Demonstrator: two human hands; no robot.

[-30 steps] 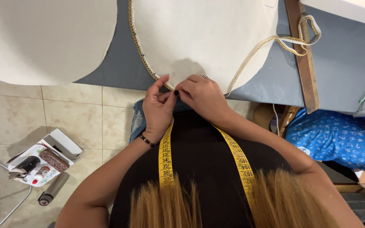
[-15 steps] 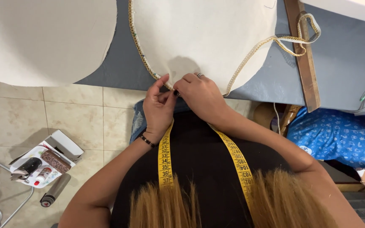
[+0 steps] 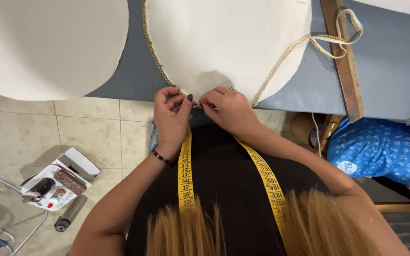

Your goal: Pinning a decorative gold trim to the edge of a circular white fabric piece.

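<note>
A round cream fabric piece lies on the grey table, with gold braided trim running along its left edge. My left hand and my right hand meet at the fabric's near edge, both pinching the trim against the cloth. More of the same trim runs off the fabric's right edge to a loose loop. A yellow measuring tape hangs around my neck over a black top.
A second cream fabric piece lies at the left on the grey table. A wooden ruler lies at the right. On the tiled floor sit a small open box of supplies and a dark tube. Blue patterned cloth lies at the right.
My hands stay at the fabric's near edge; the fingers have shifted slightly along the trim. Nothing else has moved.
</note>
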